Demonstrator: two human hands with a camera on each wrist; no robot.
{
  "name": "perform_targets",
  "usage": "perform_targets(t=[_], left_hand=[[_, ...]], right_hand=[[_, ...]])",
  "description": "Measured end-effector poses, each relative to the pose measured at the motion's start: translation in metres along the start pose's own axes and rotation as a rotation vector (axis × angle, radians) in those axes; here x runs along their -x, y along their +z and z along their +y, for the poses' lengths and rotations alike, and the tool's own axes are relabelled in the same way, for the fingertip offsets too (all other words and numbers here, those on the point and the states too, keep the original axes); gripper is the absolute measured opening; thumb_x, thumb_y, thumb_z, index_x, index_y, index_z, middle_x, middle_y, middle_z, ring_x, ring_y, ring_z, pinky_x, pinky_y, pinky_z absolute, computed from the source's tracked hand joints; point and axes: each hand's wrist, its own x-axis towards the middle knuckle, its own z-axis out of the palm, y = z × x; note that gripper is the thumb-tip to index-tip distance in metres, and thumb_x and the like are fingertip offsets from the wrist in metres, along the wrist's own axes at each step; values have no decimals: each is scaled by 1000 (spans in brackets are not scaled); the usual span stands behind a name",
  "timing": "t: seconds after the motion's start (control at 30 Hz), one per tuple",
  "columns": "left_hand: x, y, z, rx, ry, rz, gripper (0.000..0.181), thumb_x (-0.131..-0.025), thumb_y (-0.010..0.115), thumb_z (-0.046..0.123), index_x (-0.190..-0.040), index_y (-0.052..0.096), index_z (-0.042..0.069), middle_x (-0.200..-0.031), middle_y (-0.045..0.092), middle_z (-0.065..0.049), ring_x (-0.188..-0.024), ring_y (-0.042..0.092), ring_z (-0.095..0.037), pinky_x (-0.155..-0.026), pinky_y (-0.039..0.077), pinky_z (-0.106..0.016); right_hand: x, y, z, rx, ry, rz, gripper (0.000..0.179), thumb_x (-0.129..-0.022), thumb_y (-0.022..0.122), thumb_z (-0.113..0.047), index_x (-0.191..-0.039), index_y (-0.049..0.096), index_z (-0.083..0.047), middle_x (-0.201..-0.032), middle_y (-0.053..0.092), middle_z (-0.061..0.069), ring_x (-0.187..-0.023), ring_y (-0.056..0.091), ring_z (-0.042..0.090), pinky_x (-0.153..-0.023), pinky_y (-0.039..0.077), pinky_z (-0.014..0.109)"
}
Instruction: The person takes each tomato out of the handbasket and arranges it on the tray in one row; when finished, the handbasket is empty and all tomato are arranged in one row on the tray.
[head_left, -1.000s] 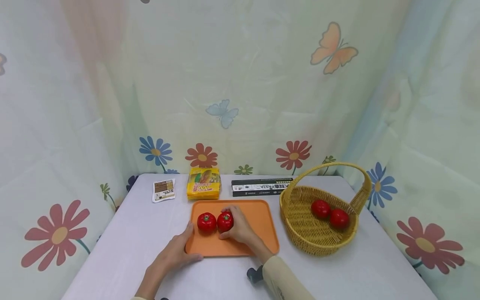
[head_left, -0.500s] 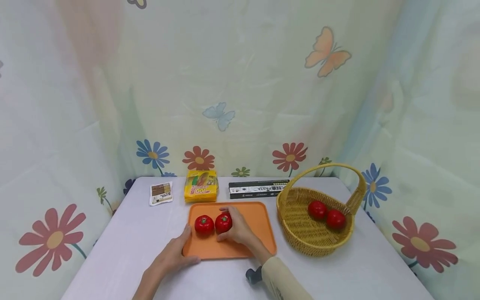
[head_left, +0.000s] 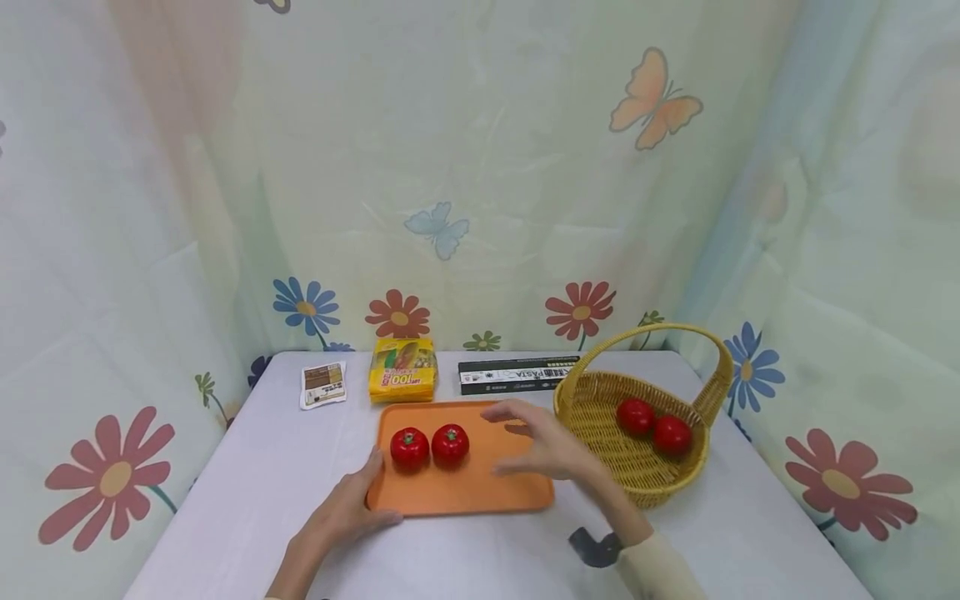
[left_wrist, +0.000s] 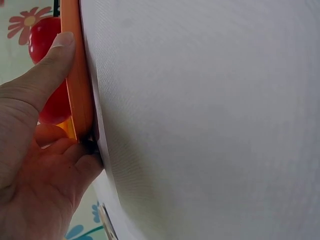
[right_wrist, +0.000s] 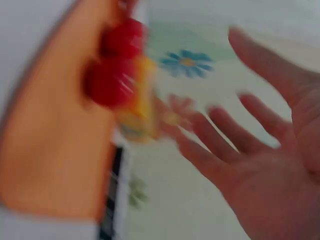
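Farthest left, I saw a brown-and-white packet (head_left: 323, 385) lying on the white table (head_left: 247, 475), and near it the left hand (head_left: 348, 500) gripped the near left corner of an orange tray (head_left: 480, 487), thumb along its near edge and fingers bent at its left side. Just behind the tray I had a yellow packet (head_left: 402, 375), with a red tomato (head_left: 408, 450) beside a second tomato (head_left: 451, 446) on the tray's left half. Rightward, a black-and-white pasta box (head_left: 513, 377) lay behind the tray, I saw the right hand (head_left: 553, 446) holding nothing, fingers spread, over its right part, and a wicker basket (head_left: 596, 429) held two round red fruits (head_left: 672, 436).
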Motion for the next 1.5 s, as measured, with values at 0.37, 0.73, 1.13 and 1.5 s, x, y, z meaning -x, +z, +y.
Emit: perform_targets(t=[0.37, 0.73, 1.13, 1.5], left_hand=[[1, -3, -1, 1, -23, -4, 119, -81, 97, 35, -169, 26, -2, -169, 40, -24, -154, 42, -44, -123, 40, -61], [3, 1, 2, -16, -20, -8, 120, -79, 98, 35, -168, 27, -3, -168, 41, -25, -152, 44, -45, -122, 41, -61], [1, -3, 8, -23, -25, -12, 119, -80, 98, 35, -168, 28, -2, -168, 41, -26, -152, 44, -46, -121, 42, -62], [1, -3, 9, -26, -33, -16, 119, -80, 98, 35, -169, 27, -2, -167, 42, -26, -150, 46, -46, -120, 43, -63]], right_hand=[[43, -139, 74, 179, 228, 173, 53, -96, 85, -25, -137, 66, 1, -130, 72, 23, -123, 69, 42, -104, 60, 55], [41, -144, 144, 282, 431, 325, 55, -94, 87, -18, -135, 65, 11, -128, 71, 31, -119, 67, 48, -104, 57, 61], [55, -162, 143, 389, 531, 123, 64, -80, 92, -1, -137, 65, 8, -138, 60, 39, -121, 59, 54, -102, 53, 70], [56, -161, 137, 405, 464, 163, 63, -82, 93, -6, -137, 66, 8, -133, 66, 35, -118, 63, 51, -104, 53, 70]])
